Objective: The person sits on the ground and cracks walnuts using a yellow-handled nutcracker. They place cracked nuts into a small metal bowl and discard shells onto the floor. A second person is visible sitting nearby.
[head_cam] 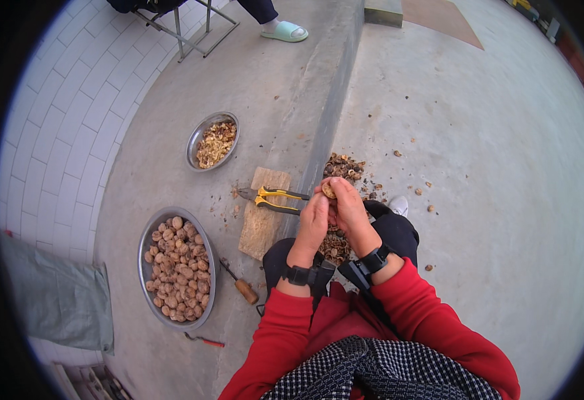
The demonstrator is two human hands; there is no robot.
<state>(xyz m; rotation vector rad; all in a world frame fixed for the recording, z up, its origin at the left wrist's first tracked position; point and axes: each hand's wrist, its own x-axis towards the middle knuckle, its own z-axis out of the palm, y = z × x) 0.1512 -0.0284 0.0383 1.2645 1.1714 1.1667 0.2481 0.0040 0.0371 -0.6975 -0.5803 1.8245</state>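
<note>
Close together above my knees, both hands hold a piece of walnut whose pale inside faces up. The thumb of my right hand presses at its edge. My left hand meets it from the other side, with its fingertips partly hidden. Left of the hands, combination pliers with yellow and black handles lie across a wooden board. Beneath and beyond my hands, broken walnut shells are heaped on the lower floor.
A metal basin of whole walnuts stands at the left, and a smaller metal bowl of kernels farther off. Between basin and board lies a wooden-handled tool. A red-handled tool is nearer. A concrete step edge runs ahead; a person's slippered foot rests beyond.
</note>
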